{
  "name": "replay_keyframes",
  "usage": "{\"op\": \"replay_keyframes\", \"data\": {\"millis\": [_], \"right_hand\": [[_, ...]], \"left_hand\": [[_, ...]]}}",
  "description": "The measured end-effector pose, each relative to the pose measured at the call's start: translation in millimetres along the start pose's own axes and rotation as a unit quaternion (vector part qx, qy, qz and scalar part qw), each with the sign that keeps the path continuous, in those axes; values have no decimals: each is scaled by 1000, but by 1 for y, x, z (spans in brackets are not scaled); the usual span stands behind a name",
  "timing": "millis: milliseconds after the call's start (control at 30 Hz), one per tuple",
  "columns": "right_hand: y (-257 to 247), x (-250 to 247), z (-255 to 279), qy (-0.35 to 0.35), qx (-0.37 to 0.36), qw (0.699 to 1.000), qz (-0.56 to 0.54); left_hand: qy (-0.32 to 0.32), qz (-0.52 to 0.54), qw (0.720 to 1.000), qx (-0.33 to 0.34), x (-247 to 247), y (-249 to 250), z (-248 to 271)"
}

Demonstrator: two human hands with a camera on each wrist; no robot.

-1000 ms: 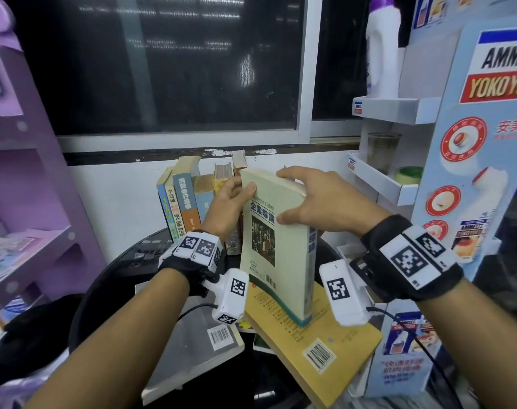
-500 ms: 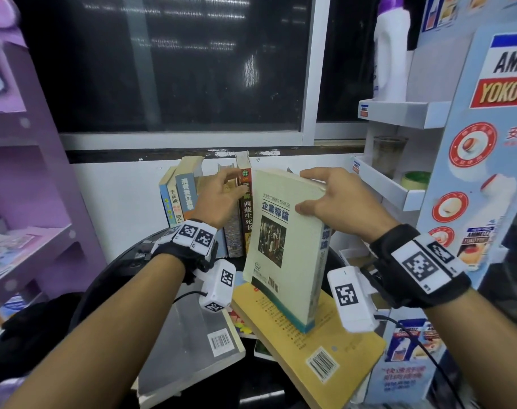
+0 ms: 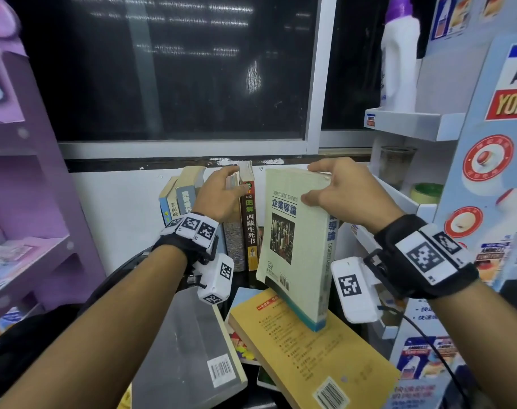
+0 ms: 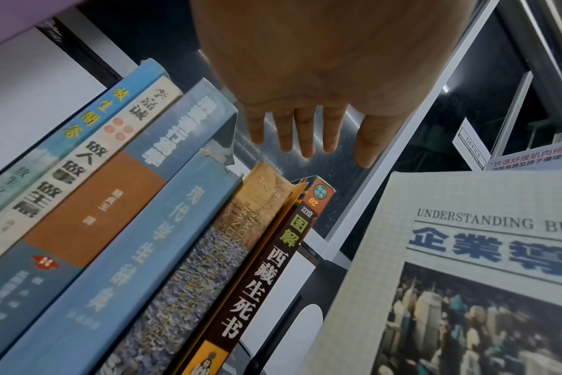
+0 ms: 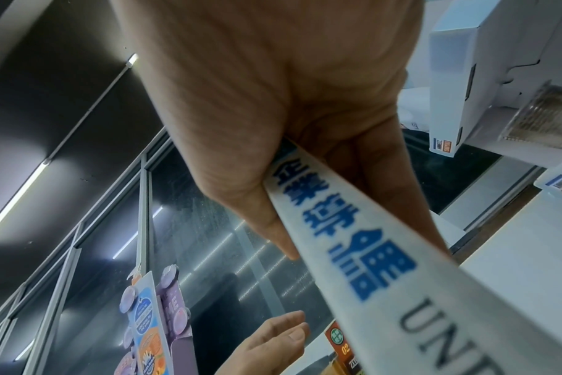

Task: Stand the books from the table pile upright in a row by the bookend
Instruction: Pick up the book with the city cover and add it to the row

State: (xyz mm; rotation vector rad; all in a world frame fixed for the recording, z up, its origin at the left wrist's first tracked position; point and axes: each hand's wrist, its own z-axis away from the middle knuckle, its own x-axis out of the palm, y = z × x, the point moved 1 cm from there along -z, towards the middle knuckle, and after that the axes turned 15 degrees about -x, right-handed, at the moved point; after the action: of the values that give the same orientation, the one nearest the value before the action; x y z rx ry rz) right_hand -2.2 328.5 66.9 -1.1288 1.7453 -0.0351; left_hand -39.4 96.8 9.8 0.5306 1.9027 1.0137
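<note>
A row of upright books [image 3: 189,202] stands against the back wall, ending in a brown-spined book [image 3: 249,222]. My left hand [image 3: 222,191] lies open on the tops of these books; its fingers [image 4: 305,137] are straight. A black bookend [image 4: 324,284] shows just right of the brown-spined book [image 4: 273,266]. My right hand [image 3: 337,190] grips the top of a pale green book [image 3: 295,246], held nearly upright right of the row, thumb and fingers pinching its spine [image 5: 369,253]. Its lower corner hangs over a yellow book [image 3: 310,352] in the flat pile.
A grey book [image 3: 189,349] lies flat at the left of the pile on the black round table [image 3: 127,261]. A white display shelf [image 3: 410,122] with a bottle, a cup and a tape roll stands close on the right. A purple shelf [image 3: 30,255] stands left.
My left hand left the pale green book and moved onto the tops of the standing row. My right hand carried the book back toward the row and brought it more upright.
</note>
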Motion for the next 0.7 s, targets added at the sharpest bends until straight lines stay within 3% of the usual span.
{"op": "replay_keyframes", "data": {"millis": [300,700], "right_hand": [[5,7,-34,29,-34,998,44],[28,45,-76,60,-20,995,75]], "left_hand": [[-38,-66,997,-15,13,-4,-36],[-50,-91,995,10,21,-10,-64]]}}
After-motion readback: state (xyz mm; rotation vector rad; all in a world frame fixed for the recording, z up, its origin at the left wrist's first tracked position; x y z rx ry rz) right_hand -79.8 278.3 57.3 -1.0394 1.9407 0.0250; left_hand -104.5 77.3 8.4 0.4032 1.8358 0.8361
